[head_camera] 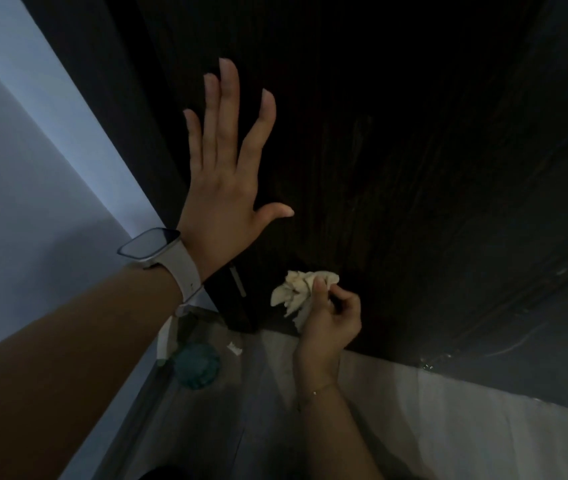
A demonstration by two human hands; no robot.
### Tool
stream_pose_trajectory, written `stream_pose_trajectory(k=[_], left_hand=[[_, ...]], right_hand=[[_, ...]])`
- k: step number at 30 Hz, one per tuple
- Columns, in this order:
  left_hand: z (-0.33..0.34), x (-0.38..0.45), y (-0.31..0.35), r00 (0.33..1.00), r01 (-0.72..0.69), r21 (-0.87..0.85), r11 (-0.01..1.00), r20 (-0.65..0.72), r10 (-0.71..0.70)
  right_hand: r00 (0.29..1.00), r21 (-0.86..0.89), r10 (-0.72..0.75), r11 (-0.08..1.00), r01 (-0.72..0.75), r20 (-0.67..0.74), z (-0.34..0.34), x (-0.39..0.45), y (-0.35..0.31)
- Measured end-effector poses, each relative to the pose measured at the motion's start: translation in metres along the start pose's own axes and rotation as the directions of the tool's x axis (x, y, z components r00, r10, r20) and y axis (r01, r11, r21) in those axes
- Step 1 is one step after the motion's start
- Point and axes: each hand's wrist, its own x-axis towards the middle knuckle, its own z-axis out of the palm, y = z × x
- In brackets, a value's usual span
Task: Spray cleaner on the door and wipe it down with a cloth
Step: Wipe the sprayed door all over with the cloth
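A dark wooden door [396, 168] fills the upper middle and right of the head view. My left hand [223, 181] lies flat against it with fingers spread and straight; a white-strapped watch sits on that wrist. Lower down, my right hand [327, 320] grips a crumpled cream cloth [296, 289] near the door's bottom edge. A spray bottle [192, 358] with a teal body and a white nozzle stands on the floor by the door frame, below my left wrist.
A pale wall [33, 202] runs down the left side. The grey floor [268, 393] lies below, with a small white scrap [234, 348] near the bottle. A lighter strip of floor or rug [466, 420] spreads at the lower right.
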Motion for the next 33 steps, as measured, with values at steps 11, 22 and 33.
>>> stream_pose_trajectory(k=[11, 22, 33], left_hand=[[-0.002, 0.001, 0.001, 1.000, -0.003, -0.039, 0.999, -0.010, 0.002], [-0.003, 0.001, -0.001, 1.000, -0.016, -0.044, 0.999, -0.005, 0.015], [-0.004, 0.001, 0.002, 1.000, -0.009, -0.057, 0.998, -0.003, 0.009]], right_hand=[[0.995, -0.204, 0.097, 0.974, -0.098, -0.015, -0.033, 0.009, 0.043], [0.973, -0.051, 0.229, 0.972, -0.229, 0.001, -0.033, 0.012, 0.040], [0.939, -0.063, 0.294, 0.949, -0.309, -0.180, -0.058, 0.030, 0.044]])
